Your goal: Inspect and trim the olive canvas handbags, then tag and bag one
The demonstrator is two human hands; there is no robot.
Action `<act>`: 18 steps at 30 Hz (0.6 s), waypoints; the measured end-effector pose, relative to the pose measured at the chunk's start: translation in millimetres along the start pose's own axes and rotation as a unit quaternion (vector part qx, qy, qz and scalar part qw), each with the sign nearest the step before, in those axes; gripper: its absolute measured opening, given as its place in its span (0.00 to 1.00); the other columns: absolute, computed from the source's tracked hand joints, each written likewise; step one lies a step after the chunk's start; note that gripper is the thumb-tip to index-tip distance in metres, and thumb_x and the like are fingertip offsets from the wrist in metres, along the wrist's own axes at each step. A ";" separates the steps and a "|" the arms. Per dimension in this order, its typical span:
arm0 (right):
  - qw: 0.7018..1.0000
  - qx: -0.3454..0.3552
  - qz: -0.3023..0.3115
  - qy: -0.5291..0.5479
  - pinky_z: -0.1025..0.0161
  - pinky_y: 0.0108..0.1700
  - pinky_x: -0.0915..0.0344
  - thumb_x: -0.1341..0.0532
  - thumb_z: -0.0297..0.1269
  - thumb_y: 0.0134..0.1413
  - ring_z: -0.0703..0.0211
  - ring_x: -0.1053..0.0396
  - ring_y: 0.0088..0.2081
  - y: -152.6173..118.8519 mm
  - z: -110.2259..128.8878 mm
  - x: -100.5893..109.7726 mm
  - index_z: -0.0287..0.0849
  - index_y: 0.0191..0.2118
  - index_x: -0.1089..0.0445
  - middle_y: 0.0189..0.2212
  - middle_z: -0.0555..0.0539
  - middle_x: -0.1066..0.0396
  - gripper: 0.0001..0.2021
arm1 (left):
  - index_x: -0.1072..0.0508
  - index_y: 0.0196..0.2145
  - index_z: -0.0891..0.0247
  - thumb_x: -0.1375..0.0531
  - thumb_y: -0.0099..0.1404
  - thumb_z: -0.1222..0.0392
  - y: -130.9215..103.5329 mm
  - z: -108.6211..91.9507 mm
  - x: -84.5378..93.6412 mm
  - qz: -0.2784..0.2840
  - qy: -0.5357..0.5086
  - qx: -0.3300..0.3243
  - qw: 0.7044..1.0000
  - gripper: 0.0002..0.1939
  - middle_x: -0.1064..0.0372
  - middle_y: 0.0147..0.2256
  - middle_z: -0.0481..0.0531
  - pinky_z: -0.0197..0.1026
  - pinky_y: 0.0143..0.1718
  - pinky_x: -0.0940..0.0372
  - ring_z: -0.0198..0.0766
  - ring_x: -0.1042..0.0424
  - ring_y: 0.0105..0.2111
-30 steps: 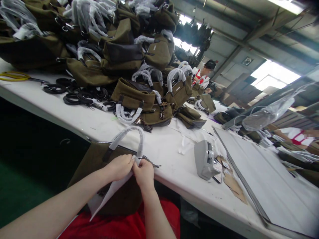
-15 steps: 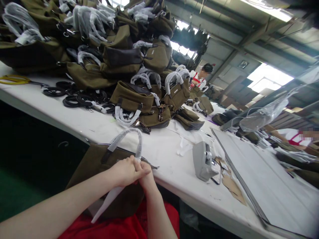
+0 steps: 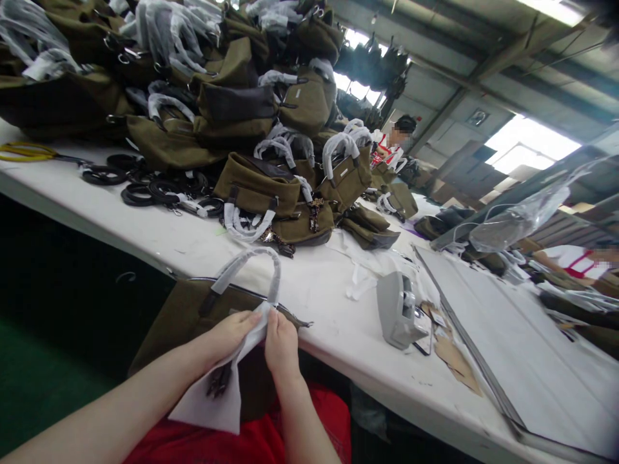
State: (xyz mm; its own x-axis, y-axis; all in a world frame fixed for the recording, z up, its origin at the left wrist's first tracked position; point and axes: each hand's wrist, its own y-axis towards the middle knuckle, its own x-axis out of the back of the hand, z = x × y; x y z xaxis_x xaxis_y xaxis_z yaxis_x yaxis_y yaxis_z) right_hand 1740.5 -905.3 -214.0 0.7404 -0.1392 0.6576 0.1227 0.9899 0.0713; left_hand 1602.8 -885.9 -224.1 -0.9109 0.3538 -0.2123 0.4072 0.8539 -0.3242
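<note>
An olive canvas bag (image 3: pixel 181 312) hangs against the table's near edge, over my red-clothed lap. Its handle (image 3: pixel 251 261) arches upward, wrapped in white foam sheet. My left hand (image 3: pixel 231 335) and my right hand (image 3: pixel 279 341) meet at the handle's right base. Both pinch a loose white foam sheet (image 3: pixel 213 399) that hangs down over the bag's front. A dark strap end shows under the sheet.
A tall pile of olive bags (image 3: pixel 207 96) with wrapped handles fills the far side of the white table (image 3: pixel 333 303). Black straps (image 3: pixel 145 187), yellow scissors (image 3: pixel 26 152) and a grey tape dispenser (image 3: pixel 397 310) lie on it. Other people sit further along.
My hands have parted slightly at the handle's base. The white sheet, a narrow twisted strip before, now hangs spread wide over the bag's front.
</note>
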 end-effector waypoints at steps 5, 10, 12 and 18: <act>0.998 -0.013 0.048 -0.025 0.62 0.30 0.41 0.53 0.50 0.66 0.55 0.32 0.27 1.5 3.2 9.9 0.44 0.25 0.35 0.23 0.46 0.29 0.23 | 0.26 0.33 0.70 0.43 0.55 0.28 9.3 9.8 4.4 0.001 0.021 -0.022 1.000 0.35 0.27 0.29 0.55 0.41 0.33 0.38 0.43 0.31 0.30; 0.998 -0.034 0.050 -0.004 0.64 0.25 0.44 0.53 0.51 0.65 0.58 0.34 0.23 3.4 -2.3 5.5 0.44 0.22 0.38 0.18 0.48 0.33 0.24 | 0.25 0.37 0.70 0.47 0.59 0.29 9.1 14.0 5.3 -0.033 0.120 -0.057 0.991 0.36 0.25 0.34 0.59 0.45 0.40 0.36 0.50 0.29 0.37; 0.997 -0.046 0.055 0.009 0.65 0.24 0.44 0.56 0.51 0.67 0.59 0.35 0.22 4.3 -3.6 3.8 0.45 0.21 0.38 0.17 0.49 0.34 0.26 | 0.25 0.35 0.69 0.48 0.60 0.30 8.6 12.4 5.6 -0.037 0.162 -0.063 0.984 0.35 0.25 0.34 0.59 0.45 0.40 0.36 0.50 0.28 0.37; 0.991 -0.080 0.090 0.059 0.67 0.20 0.45 0.55 0.52 0.66 0.63 0.40 0.16 6.1 -1.4 9.5 0.44 0.22 0.38 0.13 0.52 0.39 0.25 | 0.26 0.25 0.67 0.45 0.58 0.29 8.4 0.3 10.1 0.056 0.132 -0.027 0.989 0.33 0.27 0.26 0.56 0.42 0.35 0.37 0.44 0.30 0.29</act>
State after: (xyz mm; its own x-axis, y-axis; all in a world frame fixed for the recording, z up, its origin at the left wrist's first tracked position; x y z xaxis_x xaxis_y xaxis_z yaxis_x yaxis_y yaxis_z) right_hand 1749.2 -900.6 -208.3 0.8311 0.0277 0.5555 0.0774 0.9833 -0.1648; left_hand 1597.1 -875.3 -229.2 -0.8487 0.5288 0.0066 0.5091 0.8203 -0.2607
